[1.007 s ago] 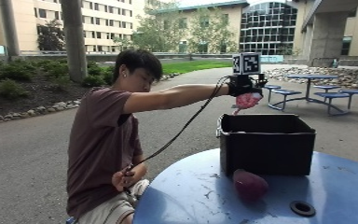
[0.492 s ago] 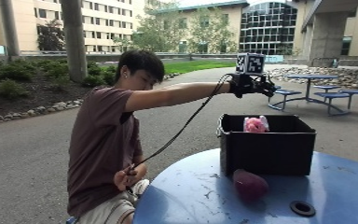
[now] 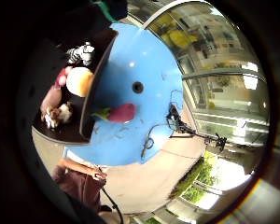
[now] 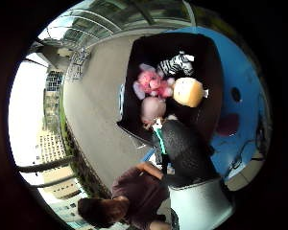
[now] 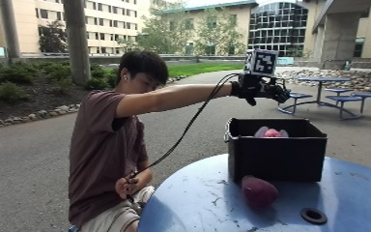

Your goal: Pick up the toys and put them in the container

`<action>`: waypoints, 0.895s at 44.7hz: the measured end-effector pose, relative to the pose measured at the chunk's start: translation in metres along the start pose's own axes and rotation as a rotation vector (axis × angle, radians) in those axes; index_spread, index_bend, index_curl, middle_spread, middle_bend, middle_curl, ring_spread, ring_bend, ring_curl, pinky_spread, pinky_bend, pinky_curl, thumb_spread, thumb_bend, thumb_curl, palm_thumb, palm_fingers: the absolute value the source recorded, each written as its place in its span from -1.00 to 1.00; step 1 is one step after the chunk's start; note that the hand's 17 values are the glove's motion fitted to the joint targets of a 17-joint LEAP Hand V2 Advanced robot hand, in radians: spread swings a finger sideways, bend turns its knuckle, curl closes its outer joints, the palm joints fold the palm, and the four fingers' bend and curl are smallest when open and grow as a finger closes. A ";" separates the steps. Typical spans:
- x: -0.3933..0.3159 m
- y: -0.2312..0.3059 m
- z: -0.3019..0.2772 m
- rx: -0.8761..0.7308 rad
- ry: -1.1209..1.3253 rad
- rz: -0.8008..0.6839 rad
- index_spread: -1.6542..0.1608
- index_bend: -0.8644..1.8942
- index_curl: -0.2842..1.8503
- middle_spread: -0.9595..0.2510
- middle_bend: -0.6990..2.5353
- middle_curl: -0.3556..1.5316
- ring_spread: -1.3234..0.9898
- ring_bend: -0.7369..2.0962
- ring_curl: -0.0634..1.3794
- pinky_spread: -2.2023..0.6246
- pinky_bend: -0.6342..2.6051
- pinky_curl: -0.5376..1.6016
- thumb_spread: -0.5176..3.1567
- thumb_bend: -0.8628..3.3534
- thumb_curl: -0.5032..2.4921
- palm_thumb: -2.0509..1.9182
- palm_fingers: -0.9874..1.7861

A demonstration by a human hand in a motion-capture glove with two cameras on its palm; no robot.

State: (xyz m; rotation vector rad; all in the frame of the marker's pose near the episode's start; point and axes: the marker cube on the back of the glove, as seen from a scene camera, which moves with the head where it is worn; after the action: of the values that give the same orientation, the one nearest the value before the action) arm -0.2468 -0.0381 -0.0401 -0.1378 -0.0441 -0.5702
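Outdoor paved plaza; round blue counter (image 5: 192, 203) with a black rectangular plastic container (image 5: 277, 155) standing on it near the far rim. Open air all round the gloved right hand (image 5: 261, 90), which hangs above the container's open top, arm stretched out level; nothing stands between grip and rim.

Grip: empty. Fingers look loosely spread, holding nothing. 0.5 s ago the pink toy was already at the container's mouth and the hand was above it, as now; 1.0 s ago the hand held that pink toy above the container.

Directly below the grip, inside the container: pink plush toy (image 4: 151, 84), black-and-white striped zebra plush (image 4: 176, 63), round yellow-orange soft toy (image 4: 188, 92), and a mauve rounded toy (image 4: 152, 109) lying beside them. Little-finger palm view adds a small brown-and-white plush (image 3: 58, 114) at one end of the container floor. From the outside view only the top of the pink plush shows over the rim.

Remaining on the counter: dark pink egg-shaped plush with a green tip (image 5: 259, 191), below the grip and on the person's side of the container, just beside its wall. Long axis runs roughly parallel to that wall, green tip pointing toward the container corner. Small black ring-edged hole (image 5: 313, 215) in the counter lies near it. Bare left hand (image 5: 133, 182) rests at the person's lap, holding a cable.
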 end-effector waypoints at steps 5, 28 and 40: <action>0.033 0.009 0.007 -0.010 0.021 0.071 0.56 -0.31 -0.46 0.54 -0.47 -0.22 0.09 -0.19 -0.35 0.57 -0.06 -0.17 0.00 -0.57 -0.31 0.11 -0.43; 0.145 0.035 0.204 -0.385 0.077 0.074 0.56 -0.30 -0.52 0.55 -0.49 -0.29 0.10 -0.27 -0.40 0.56 -0.10 -0.19 0.06 -0.55 -0.35 0.16 -0.48; 0.157 0.017 0.298 -0.159 -0.093 0.023 0.53 -0.04 -0.46 0.47 -0.46 -0.34 0.06 -0.28 -0.46 0.40 0.01 -0.19 0.12 -0.46 -0.31 0.34 0.17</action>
State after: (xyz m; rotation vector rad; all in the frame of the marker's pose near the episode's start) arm -0.1062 -0.0652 0.2657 -0.3194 -0.0875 -0.5436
